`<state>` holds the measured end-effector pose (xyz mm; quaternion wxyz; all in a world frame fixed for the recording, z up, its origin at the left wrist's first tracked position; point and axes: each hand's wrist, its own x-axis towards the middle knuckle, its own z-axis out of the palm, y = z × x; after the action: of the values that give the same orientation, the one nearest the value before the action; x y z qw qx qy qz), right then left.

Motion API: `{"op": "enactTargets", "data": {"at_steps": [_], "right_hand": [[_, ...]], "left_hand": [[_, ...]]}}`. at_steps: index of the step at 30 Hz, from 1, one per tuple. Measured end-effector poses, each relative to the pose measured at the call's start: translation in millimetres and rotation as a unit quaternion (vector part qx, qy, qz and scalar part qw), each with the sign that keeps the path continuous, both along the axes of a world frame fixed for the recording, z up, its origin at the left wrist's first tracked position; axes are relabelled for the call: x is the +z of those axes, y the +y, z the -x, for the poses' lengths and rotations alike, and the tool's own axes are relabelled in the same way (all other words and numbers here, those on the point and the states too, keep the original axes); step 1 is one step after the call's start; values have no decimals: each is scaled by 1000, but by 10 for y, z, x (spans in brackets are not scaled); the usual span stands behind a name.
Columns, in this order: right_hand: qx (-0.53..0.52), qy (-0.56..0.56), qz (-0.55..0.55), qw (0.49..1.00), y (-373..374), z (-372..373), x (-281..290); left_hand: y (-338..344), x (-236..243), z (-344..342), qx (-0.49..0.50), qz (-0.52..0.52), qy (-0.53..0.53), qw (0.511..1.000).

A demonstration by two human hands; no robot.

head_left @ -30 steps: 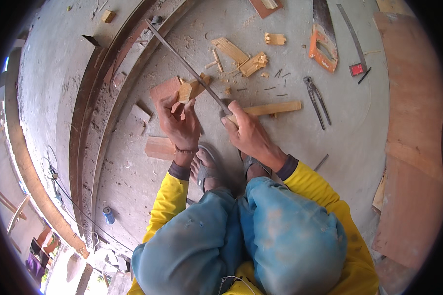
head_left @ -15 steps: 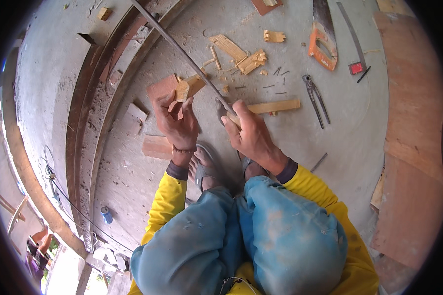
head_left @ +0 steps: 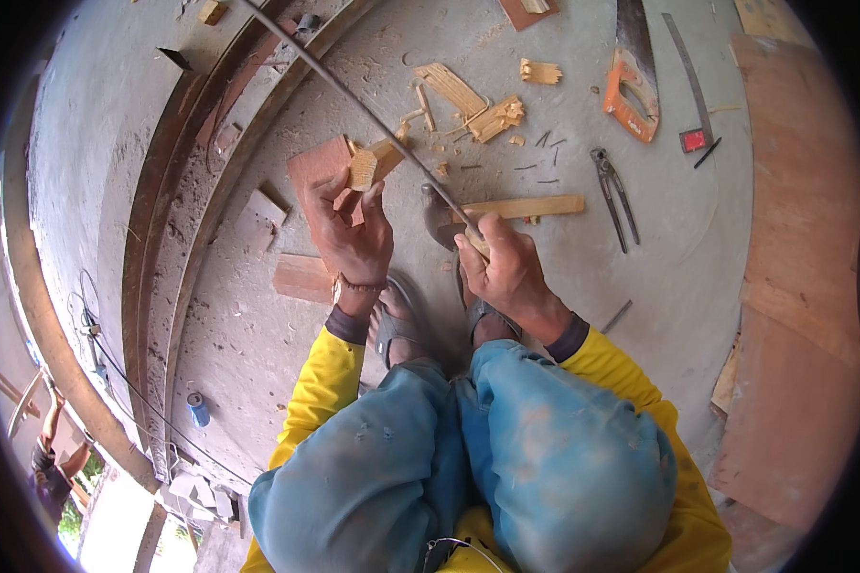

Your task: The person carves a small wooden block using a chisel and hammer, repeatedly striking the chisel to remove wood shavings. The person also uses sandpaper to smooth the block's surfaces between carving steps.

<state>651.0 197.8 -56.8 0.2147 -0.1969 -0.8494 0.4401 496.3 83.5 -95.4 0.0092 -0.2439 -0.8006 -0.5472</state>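
Observation:
My left hand (head_left: 354,227) is closed round a short block of pale wood (head_left: 364,169), its cut end facing me. In my right hand (head_left: 511,272) is the pale handle of a long, thin metal rod (head_left: 354,97). The fist covers most of that handle. Slanting up to the far left, the rod crosses the far end of the block; whether they touch I cannot tell. Beneath my right hand a hammer lies on the floor, its dark head (head_left: 438,218) partly behind the rod and its wooden handle (head_left: 530,205) pointing right.
Splintered wood offcuts (head_left: 452,90) and several nails (head_left: 548,140) are scattered ahead. To the right lie pincers (head_left: 614,199), an orange-handled saw (head_left: 633,95) and a metal square (head_left: 690,81). Brown boards (head_left: 803,191) line the right side. A blue can (head_left: 198,409) stands left, near another person (head_left: 53,468).
My right hand has moved nearer and slightly right, drawing the rod back across the block. My left hand keeps its hold on the wood, shifted slightly. The other person's arms have moved.

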Motion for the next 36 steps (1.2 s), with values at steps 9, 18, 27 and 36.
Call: {"op": "enactTargets", "data": {"at_steps": [9, 18, 27, 36], "right_hand": [[12, -158, 115, 981, 53, -118, 27], [11, -188, 116, 975, 100, -282, -268], [30, -221, 93, 970, 79, -213, -267], [3, -197, 113, 974, 97, -334, -212]], "left_hand": [[-7, 1, -69, 13, 17, 11, 1000], [86, 60, -72, 7, -4, 16, 1000], [78, 7, -54, 14, -16, -3, 1000], [48, -66, -81, -7, -11, -18, 1000]]}}
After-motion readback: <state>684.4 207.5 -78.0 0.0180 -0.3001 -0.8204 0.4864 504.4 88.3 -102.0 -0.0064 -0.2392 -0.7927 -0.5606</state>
